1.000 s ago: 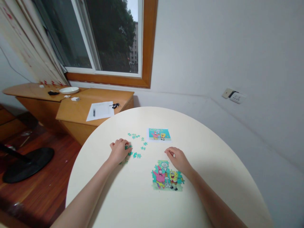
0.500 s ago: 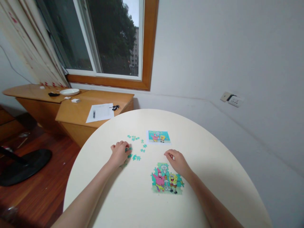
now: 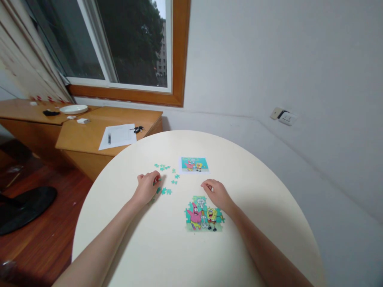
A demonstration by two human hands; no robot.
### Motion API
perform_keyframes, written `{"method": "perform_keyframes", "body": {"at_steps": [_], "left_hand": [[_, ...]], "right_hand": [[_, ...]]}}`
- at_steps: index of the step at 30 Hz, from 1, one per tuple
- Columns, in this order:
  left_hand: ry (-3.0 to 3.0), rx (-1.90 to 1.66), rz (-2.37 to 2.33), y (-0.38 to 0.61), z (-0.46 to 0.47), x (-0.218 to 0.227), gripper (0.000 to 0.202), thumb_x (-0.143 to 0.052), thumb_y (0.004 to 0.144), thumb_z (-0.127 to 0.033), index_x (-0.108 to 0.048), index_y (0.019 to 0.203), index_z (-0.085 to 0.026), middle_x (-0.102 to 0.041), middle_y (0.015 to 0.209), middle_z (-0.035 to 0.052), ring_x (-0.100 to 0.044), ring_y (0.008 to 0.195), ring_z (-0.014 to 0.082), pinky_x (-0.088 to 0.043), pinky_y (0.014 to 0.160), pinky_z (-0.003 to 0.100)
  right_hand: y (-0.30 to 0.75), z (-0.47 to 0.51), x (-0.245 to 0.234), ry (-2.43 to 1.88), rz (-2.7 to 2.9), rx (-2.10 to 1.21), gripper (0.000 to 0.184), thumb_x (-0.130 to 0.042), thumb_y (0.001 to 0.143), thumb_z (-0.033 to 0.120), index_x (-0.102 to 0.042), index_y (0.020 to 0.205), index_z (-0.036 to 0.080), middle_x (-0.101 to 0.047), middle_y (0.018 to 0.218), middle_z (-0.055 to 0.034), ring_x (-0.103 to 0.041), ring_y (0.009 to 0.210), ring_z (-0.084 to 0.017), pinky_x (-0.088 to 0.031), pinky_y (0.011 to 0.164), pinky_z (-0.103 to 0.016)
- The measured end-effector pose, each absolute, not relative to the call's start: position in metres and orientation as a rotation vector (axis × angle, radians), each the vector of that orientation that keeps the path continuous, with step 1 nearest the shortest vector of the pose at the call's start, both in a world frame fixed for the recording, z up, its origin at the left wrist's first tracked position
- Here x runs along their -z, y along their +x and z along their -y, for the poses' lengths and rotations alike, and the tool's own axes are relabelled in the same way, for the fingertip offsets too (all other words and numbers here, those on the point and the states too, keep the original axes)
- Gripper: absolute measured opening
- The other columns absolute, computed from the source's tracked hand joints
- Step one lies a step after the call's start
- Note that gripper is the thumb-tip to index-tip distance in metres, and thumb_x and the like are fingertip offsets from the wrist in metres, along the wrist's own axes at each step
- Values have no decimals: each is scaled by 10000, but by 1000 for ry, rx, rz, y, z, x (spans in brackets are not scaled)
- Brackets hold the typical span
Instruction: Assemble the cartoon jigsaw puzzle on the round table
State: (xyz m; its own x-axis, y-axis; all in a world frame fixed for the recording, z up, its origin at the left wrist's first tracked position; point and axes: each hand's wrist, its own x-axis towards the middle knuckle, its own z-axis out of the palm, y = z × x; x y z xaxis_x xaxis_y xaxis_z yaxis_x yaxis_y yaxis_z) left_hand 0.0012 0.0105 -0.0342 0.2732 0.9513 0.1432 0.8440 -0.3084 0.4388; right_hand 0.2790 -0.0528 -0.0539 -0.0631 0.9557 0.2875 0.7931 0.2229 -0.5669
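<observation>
Head view looks down on a round cream surface (image 3: 167, 247) with both bare forearms stretched across it. Left hand (image 3: 146, 187) rests knuckles up on the surface, its grip curled shut over some loose teal puzzle pieces (image 3: 164, 190); a fleck of red shows between its fingertips, too small to tell what it is. More of the teal pieces lie scattered just ahead and to the right of that hand, some touching its fingers, others a little beyond it.

Right hand (image 3: 217, 193) lies on the surface too, fingers bent inward and its grip pinched together; whether it holds a piece I cannot tell. Its heel and wrist sit at the upper right edge of the part-built cartoon puzzle (image 3: 204, 214), which lies flat just near-side and left of that hand, between the 2 forearms. Its teal border is ragged along the right edge.

Farther out, beyond both hands and roughly between them, lies a small printed reference picture (image 3: 193, 164) showing the same cartoon figures, flat on the surface and apart from the pieces.

Off to the far left of the left hand stands a wooden sideboard (image 3: 89, 139) under the window (image 3: 119, 44), carrying a sheet of paper (image 3: 117, 135), a bunch of keys (image 3: 137, 128) and a white plate (image 3: 73, 109).
</observation>
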Motion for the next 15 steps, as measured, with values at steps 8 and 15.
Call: {"method": "perform_keyframes", "body": {"at_steps": [8,15], "left_hand": [[2306,-696,-1312,18,11,18,179,-481,815,-268,-650,799,-209,-699,747,26,-614,711,173,-433,803,309],[2163,-751,-1189,43,36,24,185,-500,799,-288,-654,728,-214,-701,734,30,-609,746,178,-457,743,298]], "right_hand": [[277,54,53,-1613,1878,-330,218,-461,851,195,-646,737,202,-662,719,-27,-563,661,-153,-408,664,-277],[275,56,51,-1563,1852,-333,195,-464,847,199,-636,755,200,-656,723,-25,-560,639,-141,-414,638,-263]]}}
